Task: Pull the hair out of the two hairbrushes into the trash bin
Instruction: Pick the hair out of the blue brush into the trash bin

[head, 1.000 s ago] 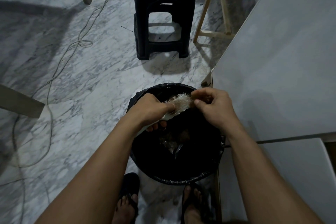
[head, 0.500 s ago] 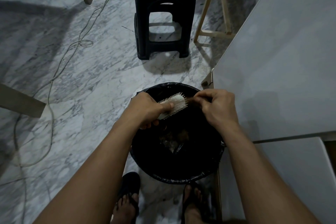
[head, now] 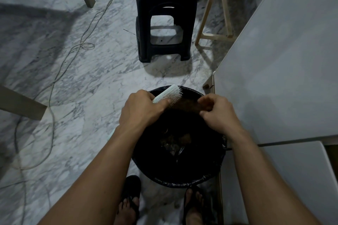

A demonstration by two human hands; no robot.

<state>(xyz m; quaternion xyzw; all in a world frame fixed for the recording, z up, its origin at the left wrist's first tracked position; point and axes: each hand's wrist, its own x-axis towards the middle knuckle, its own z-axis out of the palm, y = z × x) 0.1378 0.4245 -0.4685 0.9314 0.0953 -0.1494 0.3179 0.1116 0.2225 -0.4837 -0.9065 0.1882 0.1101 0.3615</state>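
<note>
My left hand (head: 141, 110) grips a white hairbrush (head: 169, 94) over the far rim of the black trash bin (head: 164, 177), bristles facing right. My right hand (head: 218, 113) pinches a mat of brown hair (head: 188, 105) that stretches from the bristles to its fingers. The bin is lined with a black bag, and brown clumps and scraps (head: 175, 141) lie at its bottom. Only one hairbrush is in view.
A black plastic stool (head: 165, 14) with white tissue on top stands beyond the bin. A white table (head: 285, 64) runs along the right, close to the bin. Cables (head: 54, 86) trail over the marble floor on the left. My sandalled feet (head: 128, 204) stand just before the bin.
The left hand has tilted the brush up and left while the right hand drew away to the right, peeling a mat of hair off the bristles.
</note>
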